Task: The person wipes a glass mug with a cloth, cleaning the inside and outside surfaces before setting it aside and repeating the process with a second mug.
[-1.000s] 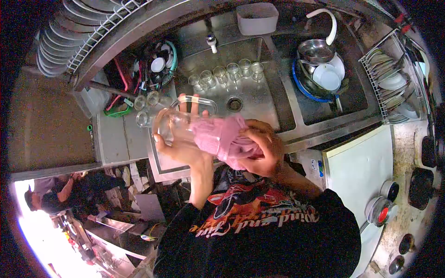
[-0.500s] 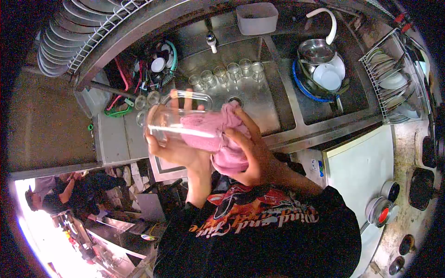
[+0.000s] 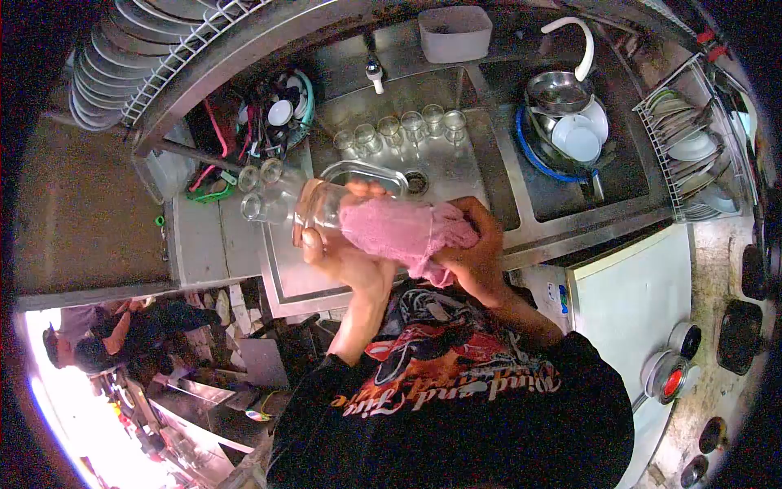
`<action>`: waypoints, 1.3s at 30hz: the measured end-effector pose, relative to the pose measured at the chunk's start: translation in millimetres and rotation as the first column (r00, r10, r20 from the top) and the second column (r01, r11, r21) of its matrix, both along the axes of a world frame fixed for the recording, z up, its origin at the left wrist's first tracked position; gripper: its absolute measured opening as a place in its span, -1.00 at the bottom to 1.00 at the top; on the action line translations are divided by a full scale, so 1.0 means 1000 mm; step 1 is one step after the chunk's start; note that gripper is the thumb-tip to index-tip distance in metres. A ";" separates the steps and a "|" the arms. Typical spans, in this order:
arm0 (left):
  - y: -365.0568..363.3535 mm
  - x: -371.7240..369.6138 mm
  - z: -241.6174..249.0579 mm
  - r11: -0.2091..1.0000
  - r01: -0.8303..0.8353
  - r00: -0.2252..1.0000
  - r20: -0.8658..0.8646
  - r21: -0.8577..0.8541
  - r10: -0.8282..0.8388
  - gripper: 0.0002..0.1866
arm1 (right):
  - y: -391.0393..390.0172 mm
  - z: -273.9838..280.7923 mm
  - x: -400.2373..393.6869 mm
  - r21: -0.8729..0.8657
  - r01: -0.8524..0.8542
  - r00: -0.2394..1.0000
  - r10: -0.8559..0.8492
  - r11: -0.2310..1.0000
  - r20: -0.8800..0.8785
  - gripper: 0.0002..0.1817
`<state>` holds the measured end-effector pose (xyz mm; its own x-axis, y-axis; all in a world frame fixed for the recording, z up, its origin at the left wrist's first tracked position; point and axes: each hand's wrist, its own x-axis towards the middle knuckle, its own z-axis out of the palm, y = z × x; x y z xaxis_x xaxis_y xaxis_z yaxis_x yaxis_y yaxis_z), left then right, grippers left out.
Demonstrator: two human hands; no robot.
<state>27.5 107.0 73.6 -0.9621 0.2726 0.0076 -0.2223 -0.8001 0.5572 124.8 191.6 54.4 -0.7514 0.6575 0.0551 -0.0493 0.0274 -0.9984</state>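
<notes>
My left hand is wrapped round a clear glass pitcher, which lies on its side in the air above the sink's front edge. Its base points left, and what looks like its looped handle is on the far side. A pink cloth fills much of the pitcher and bunches out of its mouth on the right. My right hand grips that bunched end; some of its fingers are hidden by the cloth.
Several small glasses stand in a row in the steel sink under a tap. More glasses sit on the left counter. Bowls and pans are stacked at right, near a plate rack. A person is at lower left.
The pitcher and both hands have shifted right. My right hand has drawn back from the pitcher's side to the cloth's outer end.
</notes>
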 end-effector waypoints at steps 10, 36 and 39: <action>-0.006 0.005 -0.026 0.987 0.152 0.977 -0.154 0.040 -0.145 -0.33 | 0.001 0.001 -0.011 -0.110 -0.045 0.998 0.041 0.993 -0.038 -0.29; 0.008 0.018 0.012 0.937 0.262 0.964 -0.115 0.232 -0.241 -0.13 | 0.018 -0.044 0.024 0.813 0.107 0.983 0.060 0.573 -0.171 -0.43; 0.003 0.021 0.005 0.917 0.325 0.939 -0.196 0.232 -0.283 -0.12 | 0.012 -0.061 0.028 0.623 0.121 0.979 0.010 0.773 -0.202 -0.44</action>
